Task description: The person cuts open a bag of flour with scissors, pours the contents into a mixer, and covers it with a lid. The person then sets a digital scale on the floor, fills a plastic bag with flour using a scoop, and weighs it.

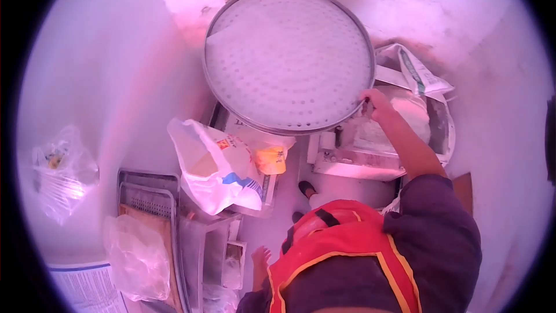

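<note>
Round perforated tray (pixel 286 131), metal-rimmed and covered with a thin pale sheet (pixel 249 40): lies face up at the top of the view, beyond the printed white plastic bag (pixel 231 168) and beside the pale container (pixel 448 136). Support beneath hidden; impossible to tell whether resting on something or hanging from the grip.

Right hand (pixel 377 104): closed on the rim at the lower right, arm stretched forward. Left hand (pixel 262 255): low beside the red apron (pixel 336 243), fingers loosely spread, apparently holding nothing, well apart from the tray.

Main risk, by judgement: tipping. With a hold at only one edge, could dip on the far left side if lifted or dragged, twisting the wrist and letting the sheet slide or bunch. Could also knock the white packet (pixel 420 72) near the right rim, if swung that way, or catch the upright mouth of the printed bag, if lowered leftward. Underfoot, a narrow gap around the dark shoe (pixel 307 188): easy to stumble there with the floor view blocked by so broad a tray.
</note>
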The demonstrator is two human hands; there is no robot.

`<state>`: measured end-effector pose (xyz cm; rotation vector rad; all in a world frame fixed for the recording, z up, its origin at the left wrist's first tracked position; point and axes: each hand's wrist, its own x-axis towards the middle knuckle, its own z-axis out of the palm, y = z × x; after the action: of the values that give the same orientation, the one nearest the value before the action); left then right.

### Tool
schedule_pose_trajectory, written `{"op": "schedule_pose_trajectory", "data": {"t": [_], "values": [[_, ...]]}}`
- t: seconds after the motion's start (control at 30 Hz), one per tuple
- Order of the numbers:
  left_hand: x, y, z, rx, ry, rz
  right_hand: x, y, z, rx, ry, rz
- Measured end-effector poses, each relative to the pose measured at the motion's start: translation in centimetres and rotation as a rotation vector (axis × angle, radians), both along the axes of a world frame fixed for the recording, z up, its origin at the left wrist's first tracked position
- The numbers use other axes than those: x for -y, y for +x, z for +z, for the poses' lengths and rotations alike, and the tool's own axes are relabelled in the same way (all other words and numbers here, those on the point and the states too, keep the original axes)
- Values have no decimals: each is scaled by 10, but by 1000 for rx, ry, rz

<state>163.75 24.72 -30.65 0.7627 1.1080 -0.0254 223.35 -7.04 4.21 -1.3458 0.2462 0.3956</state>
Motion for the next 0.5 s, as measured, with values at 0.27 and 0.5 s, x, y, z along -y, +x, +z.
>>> {"op": "schedule_pose_trajectory", "data": {"t": [0.27, 0.5], "values": [[11, 29, 14, -15, 8, -37, 190, -58, 51, -115, -98, -297], [36, 41, 7, 66, 71, -105, 388, -46, 1, -217, -67, -366]]}}
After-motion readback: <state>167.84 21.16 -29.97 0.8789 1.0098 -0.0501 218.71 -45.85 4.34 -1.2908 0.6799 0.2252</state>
